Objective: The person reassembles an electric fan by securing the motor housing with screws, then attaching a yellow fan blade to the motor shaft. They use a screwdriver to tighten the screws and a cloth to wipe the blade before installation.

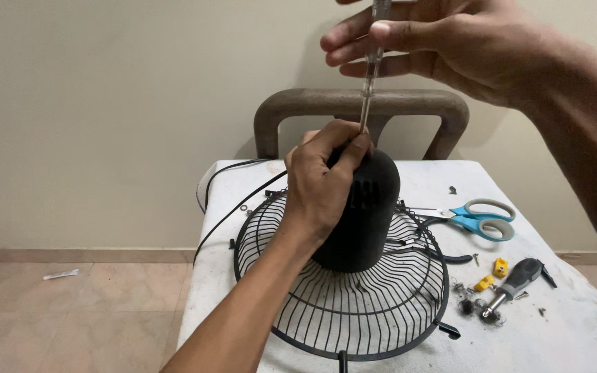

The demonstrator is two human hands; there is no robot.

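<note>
A black fan motor housing (371,214) stands upright on a round black wire fan guard (354,311) lying flat on the white table (575,331). My left hand (323,183) grips the top of the housing, fingers wrapped over it. My right hand (443,45), raised above, holds a thin screwdriver (370,76) with a clear handle. The screwdriver points straight down, and its tip meets the housing top beside my left fingertips.
Blue-handled scissors (481,220) lie at the right of the guard. A grey-handled screwdriver (513,283), small yellow pieces (492,274) and dust clumps lie near the right edge. A black cable (233,207) runs off the table's left. A brown chair back (361,107) stands behind.
</note>
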